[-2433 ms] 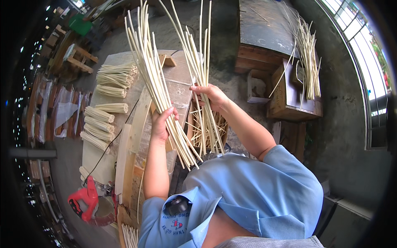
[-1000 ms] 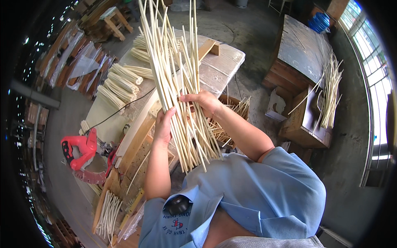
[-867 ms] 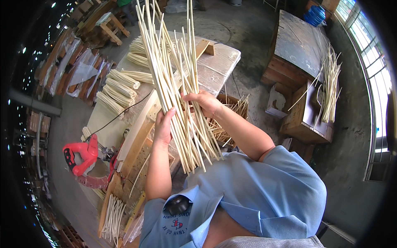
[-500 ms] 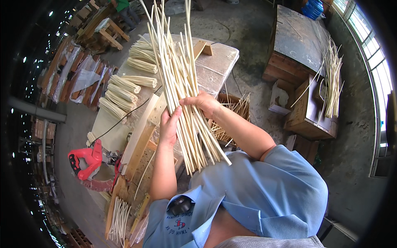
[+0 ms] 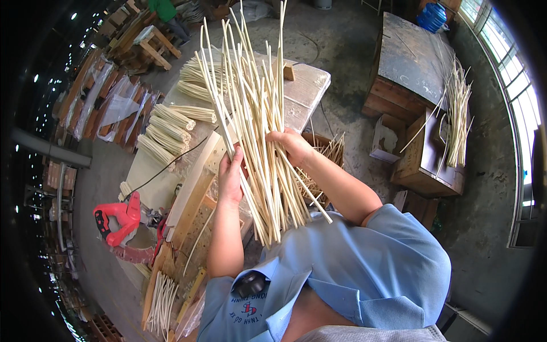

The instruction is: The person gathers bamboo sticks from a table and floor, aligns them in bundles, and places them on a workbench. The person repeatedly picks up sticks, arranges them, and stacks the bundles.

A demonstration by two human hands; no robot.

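I hold a large bunch of long pale rattan sticks [image 5: 250,114] upright in front of my chest, fanning out at the top. My right hand [image 5: 290,145] grips the bunch from the right side at its middle. My left hand [image 5: 231,176] presses against the bunch from the left, fingers wrapped around a few sticks. The lower ends of the sticks reach down to my blue shirt.
A workbench [image 5: 302,94] carries tied bundles of sticks [image 5: 168,128]. A red power saw [image 5: 119,219] sits at the lower left, wooden boards [image 5: 194,194] beside it. A wooden crate with more sticks [image 5: 456,122] stands at the right. Short cut sticks [image 5: 159,296] lie low left.
Earlier the sticks were split into two separate bunches, one in each hand; now both hands hold them together as one bunch. The view has shifted slightly.
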